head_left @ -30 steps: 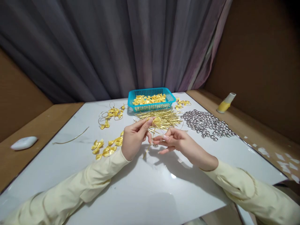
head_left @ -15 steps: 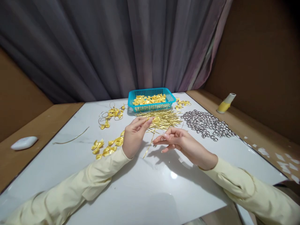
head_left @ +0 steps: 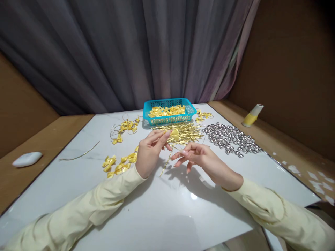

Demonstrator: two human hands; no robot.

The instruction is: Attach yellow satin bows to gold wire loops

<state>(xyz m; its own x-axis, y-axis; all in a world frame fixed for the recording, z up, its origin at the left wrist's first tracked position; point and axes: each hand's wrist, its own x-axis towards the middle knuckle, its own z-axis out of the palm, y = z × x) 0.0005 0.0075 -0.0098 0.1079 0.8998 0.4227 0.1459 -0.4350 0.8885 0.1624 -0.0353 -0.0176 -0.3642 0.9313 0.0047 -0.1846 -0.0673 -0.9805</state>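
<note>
Left hand [head_left: 149, 153] is pinching a yellow bow [head_left: 175, 135] mid-worktop [head_left: 146, 216], can't tell if the right hand [head_left: 204, 158] has anything. Shiny white top, grey curtain [head_left: 125, 52] hanging beyond the far edge.

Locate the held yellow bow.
Head view, near centre: the yellow bow is pinched by the left hand, seen in front of the gold wires, nearer than the blue basket.
</note>
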